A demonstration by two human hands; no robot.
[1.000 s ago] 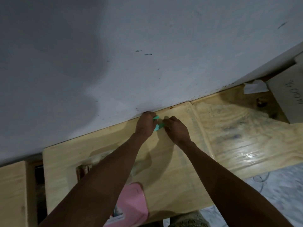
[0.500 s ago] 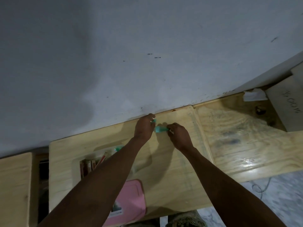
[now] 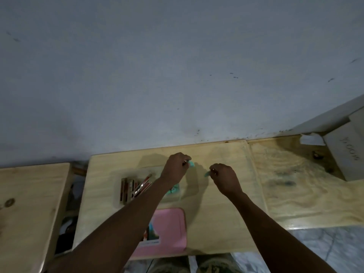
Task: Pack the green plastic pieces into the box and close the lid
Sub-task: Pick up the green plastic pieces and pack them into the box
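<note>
My left hand pinches a small green plastic piece at its fingertips. My right hand pinches another green plastic piece. Both hands hover over the far part of a clear plastic box lying on the wooden desk. More green pieces lie inside the box, partly hidden by my left forearm. The pink lid lies flat near the desk's front edge, apart from the box.
Several red and brown sticks fill the box's left part. A grey wall rises right behind the desk. A second wooden desk adjoins on the right, with a cardboard box and crumpled paper. Another desk stands left across a gap.
My hands were together on one green cluster; now they have pulled apart, each holding its own piece. The view has tilted so that more of the desk and the box shows.
</note>
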